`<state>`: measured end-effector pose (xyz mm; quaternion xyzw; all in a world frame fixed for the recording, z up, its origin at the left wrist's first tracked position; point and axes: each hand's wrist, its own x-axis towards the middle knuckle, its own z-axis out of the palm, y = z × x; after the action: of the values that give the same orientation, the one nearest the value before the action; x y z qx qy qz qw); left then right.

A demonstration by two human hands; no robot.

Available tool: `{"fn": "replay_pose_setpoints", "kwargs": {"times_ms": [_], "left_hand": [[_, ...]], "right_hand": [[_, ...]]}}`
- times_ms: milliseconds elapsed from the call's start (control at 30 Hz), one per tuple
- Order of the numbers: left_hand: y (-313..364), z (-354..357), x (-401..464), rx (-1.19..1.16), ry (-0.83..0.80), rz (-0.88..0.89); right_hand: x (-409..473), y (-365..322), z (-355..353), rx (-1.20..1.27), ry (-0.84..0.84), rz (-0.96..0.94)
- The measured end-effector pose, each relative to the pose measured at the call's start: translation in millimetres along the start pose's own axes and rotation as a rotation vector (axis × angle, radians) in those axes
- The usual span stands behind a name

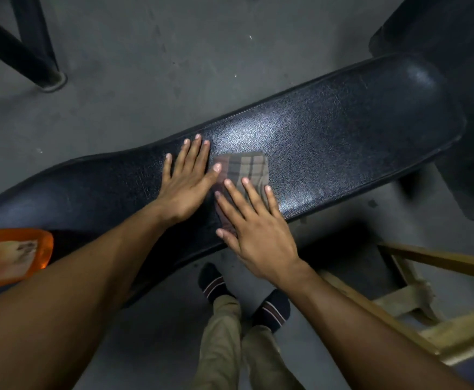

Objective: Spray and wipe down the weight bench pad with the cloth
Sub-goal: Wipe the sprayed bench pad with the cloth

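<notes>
The long black textured vinyl bench pad (328, 130) is being wiped, the plaid cloth (244, 167) being pressed flat mid-pad under the open right hand (258, 229), left hand (186, 178) spread, empty; unwiped stretches likely next.

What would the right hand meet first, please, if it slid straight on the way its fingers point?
The right hand lies flat on the checked cloth; beyond the cloth only bare bench pad shows, so the way looks free.

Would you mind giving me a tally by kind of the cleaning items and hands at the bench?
Hands: 2 (left hand, right hand)
Cloths: 1 (plaid cloth)
Bench pads: 1 (black bench pad)
Orange containers: 1 (orange container)
Total: 5
</notes>
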<state>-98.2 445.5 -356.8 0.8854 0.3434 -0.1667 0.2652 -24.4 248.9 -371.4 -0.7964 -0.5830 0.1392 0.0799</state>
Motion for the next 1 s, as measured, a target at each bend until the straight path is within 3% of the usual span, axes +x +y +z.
{"fn": "replay_pose_setpoints", "kwargs": {"times_ms": [200, 467, 700, 1000], "left_hand": [[-6.5, -15.7, -4.1, -0.252, -0.002, 0.047], [-36.5, -4.3, -32.1, 0.034, 0.206, -0.089], [-41.5, -2.3, -32.9, 0.082, 0.182, -0.093], [-41.4, -9.6, -32.4, 0.073, 0.099, -0.094]], "right_hand": [[48.2, -5.3, -9.8, 0.026, 0.002, 0.026], [119.4, 2.1, -32.0, 0.019, -0.139, 0.054], [170.1, -3.3, -35.0, 0.005, -0.14, 0.142], [196.9, -4.3, -43.3, -0.004, -0.185, 0.123]]}}
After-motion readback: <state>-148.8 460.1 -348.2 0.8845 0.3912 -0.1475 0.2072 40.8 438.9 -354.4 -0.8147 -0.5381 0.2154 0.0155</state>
